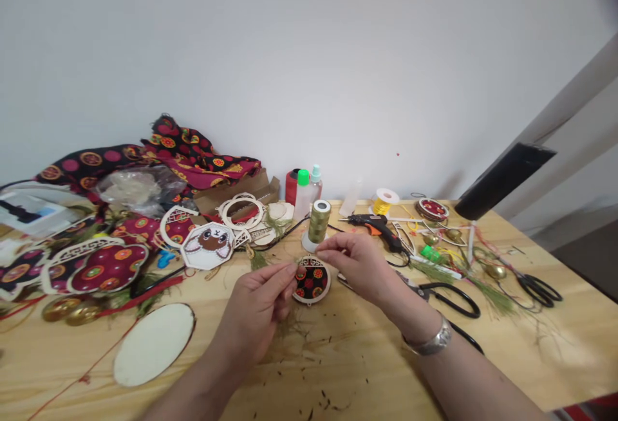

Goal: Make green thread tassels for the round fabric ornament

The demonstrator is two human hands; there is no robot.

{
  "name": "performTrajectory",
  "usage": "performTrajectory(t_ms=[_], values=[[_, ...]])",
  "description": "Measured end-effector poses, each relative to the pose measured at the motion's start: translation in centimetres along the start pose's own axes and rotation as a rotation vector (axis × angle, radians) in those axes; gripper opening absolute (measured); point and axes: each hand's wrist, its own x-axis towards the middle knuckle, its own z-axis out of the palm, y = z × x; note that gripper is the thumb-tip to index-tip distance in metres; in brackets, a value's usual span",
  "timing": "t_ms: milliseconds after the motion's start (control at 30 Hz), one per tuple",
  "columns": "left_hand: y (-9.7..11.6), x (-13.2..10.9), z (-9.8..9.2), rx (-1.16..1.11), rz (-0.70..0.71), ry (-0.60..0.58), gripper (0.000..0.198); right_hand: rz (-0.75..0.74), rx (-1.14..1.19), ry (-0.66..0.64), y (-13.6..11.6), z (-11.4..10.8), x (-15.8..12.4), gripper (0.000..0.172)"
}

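Toward the left end of the bench [381, 356], two brass bells [83, 313] lie beside fabric-covered ornaments, with patterned cloth [167, 142] heaped along the back edge. A pale oval disc [153, 345] lies nearer the front edge, and behind it leans a sheep-faced octagon [208, 245]. The left hand [258, 302] has thumb and forefinger pressed together at the left rim of a round ornament [309, 292]; I can't tell whether they grip it or a fine thread. The ornament lies mid-bench, between both hands. A cone of olive thread [319, 223] stands just behind it. The right hand [362, 266], above the ornament's upper right, also has its fingertips together, on what I can't tell. Behind it lies a glue gun [360, 219]; black-handled scissors [447, 284] lie beside the right wrist. A black roll [505, 181] leans at the back right corner.
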Motion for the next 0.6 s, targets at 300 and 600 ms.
performTrajectory(t_ms=[300, 600], values=[[-0.2, 0.3, -0.1, -0.016, 0.005, 0.000, 0.026, 0.298, 0.462, -0.111, 0.4, 1.2, 0.2, 0.021], [-0.2, 0.2, -0.2, 0.009, 0.002, -0.002, 0.027, 0.192, 0.406, -0.008, 0.7, 1.9, 0.4, 0.010]])
